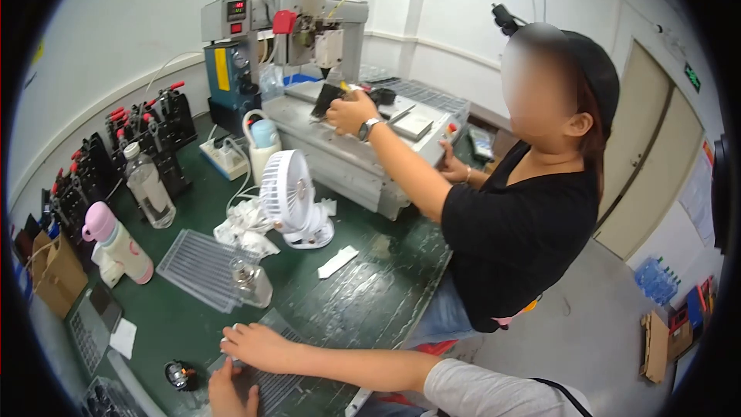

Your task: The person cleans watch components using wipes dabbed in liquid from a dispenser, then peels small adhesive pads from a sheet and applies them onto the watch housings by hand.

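Observation:
At the bottom of the head view, my right hand [261,346] reaches in over a clear ribbed plastic tray [287,388]. Its fingers curl down around a small whitish thing that I cannot make out. My left hand [228,395] is just below, beside the tray's left part, with thumb and forefinger apart and the other fingers hidden. A small round black part [181,375] with a shiny, orange-tinted centre lies on the green table left of my hands. Above the tray stands a clear glass bottle [252,284], at the corner of more ribbed trays [199,266].
A co-worker [525,201] in black holds a black block [329,99] at a bench machine [324,147]. A white fan [287,193], crumpled tissue [245,228], pink-capped bottle [127,251], plastic bottle [150,189] and red-tipped black clamps [154,123] stand on the green table [363,286].

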Action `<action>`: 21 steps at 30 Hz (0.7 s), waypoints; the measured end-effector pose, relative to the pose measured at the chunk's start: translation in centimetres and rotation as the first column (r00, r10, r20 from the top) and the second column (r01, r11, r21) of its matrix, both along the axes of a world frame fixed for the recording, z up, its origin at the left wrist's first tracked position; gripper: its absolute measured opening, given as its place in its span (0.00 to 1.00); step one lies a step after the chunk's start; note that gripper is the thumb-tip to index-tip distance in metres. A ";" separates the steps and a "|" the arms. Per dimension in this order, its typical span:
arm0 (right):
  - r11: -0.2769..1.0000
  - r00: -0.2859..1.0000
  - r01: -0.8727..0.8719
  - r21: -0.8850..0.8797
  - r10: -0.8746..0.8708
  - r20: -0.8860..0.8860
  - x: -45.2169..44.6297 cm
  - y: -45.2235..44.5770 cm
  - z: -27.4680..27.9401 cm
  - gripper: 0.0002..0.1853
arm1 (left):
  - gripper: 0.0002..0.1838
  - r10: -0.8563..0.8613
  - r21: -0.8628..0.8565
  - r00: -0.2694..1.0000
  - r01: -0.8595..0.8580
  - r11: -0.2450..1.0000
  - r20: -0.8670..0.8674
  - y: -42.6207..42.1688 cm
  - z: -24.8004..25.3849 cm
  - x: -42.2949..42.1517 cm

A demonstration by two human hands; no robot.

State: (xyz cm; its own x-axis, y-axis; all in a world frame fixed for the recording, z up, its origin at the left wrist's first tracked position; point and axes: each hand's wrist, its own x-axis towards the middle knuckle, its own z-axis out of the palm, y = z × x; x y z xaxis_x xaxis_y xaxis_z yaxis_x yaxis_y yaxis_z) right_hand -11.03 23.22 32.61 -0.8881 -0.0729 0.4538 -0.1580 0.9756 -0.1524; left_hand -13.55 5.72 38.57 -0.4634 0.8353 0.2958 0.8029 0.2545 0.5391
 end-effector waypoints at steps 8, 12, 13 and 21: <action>0.998 0.998 -0.022 -0.056 0.026 0.061 0.2 0.1 0.5 0.14 | 0.35 0.025 0.004 0.998 -0.026 1.000 0.065 0.1 0.2 0.3; 0.997 0.999 -0.032 -0.075 0.034 0.031 0.1 0.2 0.2 0.14 | 0.36 0.006 0.001 0.997 -0.006 1.000 0.073 0.0 0.0 0.1; 0.996 0.999 -0.038 -0.079 0.040 0.030 0.1 0.0 0.2 0.14 | 0.36 0.016 -0.009 0.999 -0.015 1.000 0.050 -0.1 -0.1 0.2; 0.987 0.984 -0.111 -0.117 0.093 -0.152 0.5 0.5 2.2 0.15 | 0.26 -0.015 0.033 0.997 0.018 0.999 -0.079 -0.6 -0.8 0.0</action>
State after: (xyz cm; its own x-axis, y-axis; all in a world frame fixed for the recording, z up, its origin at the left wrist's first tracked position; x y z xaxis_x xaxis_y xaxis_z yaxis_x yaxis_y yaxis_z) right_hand -10.51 23.73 34.80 -0.8025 -0.0941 0.5892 -0.2850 0.9280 -0.2399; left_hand -13.54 5.13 37.74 -0.4235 0.8317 0.3590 0.8472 0.2233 0.4820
